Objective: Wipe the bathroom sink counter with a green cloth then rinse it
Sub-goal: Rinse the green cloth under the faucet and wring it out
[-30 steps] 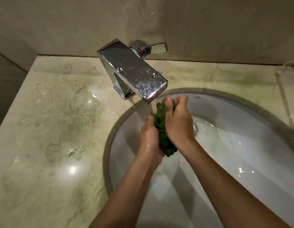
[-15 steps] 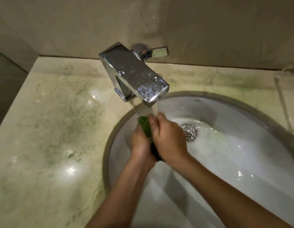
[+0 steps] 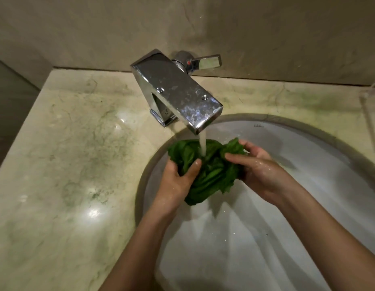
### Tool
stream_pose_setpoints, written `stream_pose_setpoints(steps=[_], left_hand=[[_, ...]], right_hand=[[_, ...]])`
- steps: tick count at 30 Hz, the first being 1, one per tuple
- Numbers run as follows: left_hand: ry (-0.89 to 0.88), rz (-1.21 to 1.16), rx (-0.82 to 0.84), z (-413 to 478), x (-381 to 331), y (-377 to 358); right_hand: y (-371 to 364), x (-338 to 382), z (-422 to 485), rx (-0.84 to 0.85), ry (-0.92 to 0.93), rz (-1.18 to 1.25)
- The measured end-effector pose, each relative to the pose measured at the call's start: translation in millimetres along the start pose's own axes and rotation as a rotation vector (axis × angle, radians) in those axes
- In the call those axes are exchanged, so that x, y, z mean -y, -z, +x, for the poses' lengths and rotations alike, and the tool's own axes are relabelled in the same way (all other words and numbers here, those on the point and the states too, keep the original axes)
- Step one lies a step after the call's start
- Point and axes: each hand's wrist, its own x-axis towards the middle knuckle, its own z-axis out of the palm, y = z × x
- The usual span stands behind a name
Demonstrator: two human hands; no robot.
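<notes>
Rinse step, frame centre. Green cloth [image 3: 207, 171] held bunched over the sink basin [image 3: 308, 164], directly under the faucet [image 3: 176, 91] spout; water stream [image 3: 202, 143] lands on its upper middle.

- Left hand [image 3: 176, 181]: grips the cloth's left side, thumb curled over the folds
- Right hand [image 3: 260, 173]: pinches the upper right edge
- Cloth stretches roughly side to side between the hands, loose tail drooping lower centre
- Stream falls nearer the left thumb; likely the right-held part must shift leftward to get soaked
</notes>
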Motion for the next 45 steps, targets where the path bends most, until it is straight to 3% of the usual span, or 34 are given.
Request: stream_pose_setpoints(steps=[2, 4, 7, 11, 13, 17, 19, 21, 22, 25, 28, 31, 33, 37, 41, 45], left_hand=[[-0.067, 0.035, -0.005, 0, -8, 3], [-0.086, 0.075, 0.112, -1, -17, 1], [-0.112, 0.127, 0.247, -2, -26, -4], [-0.096, 0.010, 0.232, -3, -25, 2], [-0.100, -0.048, 0.194, -6, -25, 9], [-0.282, 0.046, 0.131, -11, -29, 27], [-0.308, 0.029, 0.152, -14, -32, 30], [-0.345, 0.078, 0.190, -16, -34, 27], [-0.360, 0.112, 0.209, -17, -35, 25], [-0.397, 0.162, 0.189, -17, -34, 30], [-0.448, 0.441, 0.174, -20, -19, 45], [-0.275, 0.630, 0.312, -27, -5, 44], [-0.156, 0.691, 0.317, -29, -1, 34], [-0.137, 0.382, 0.052, -11, 6, 6], [-0.112, 0.154, 0.078, 16, 16, -11], [0.011, 0.160, 0.133, 24, 9, -8]], right_hand=[[9, 0, -4, 0.023, 0.014, -0.161], [14, 0, -7, 0.128, 0.045, -0.434], [7, -1, -8, 0.290, 0.123, -0.657], [-2, -5, 1, 0.184, 0.300, -0.856], [-3, -5, 4, 0.177, 0.370, -0.833], [-5, 4, 0, 0.273, 0.373, -0.719], [-5, -1, 4, 0.303, 0.329, -0.994], [-6, -10, 13, 0.196, 0.373, -1.353], [-6, -12, 18, 0.119, 0.432, -1.395], [-6, -4, 21, -0.005, 0.435, -1.049], [-13, 13, 13, -0.008, 0.356, -0.654], [-26, 20, 7, 0.042, 0.317, -0.491], [-31, 21, 4, 0.079, 0.287, -0.430], [-37, 21, 1, 0.157, 0.222, -0.236], [-38, 21, 4, 0.169, 0.109, 0.026], [-16, 25, 3, 0.139, 0.076, 0.125]])
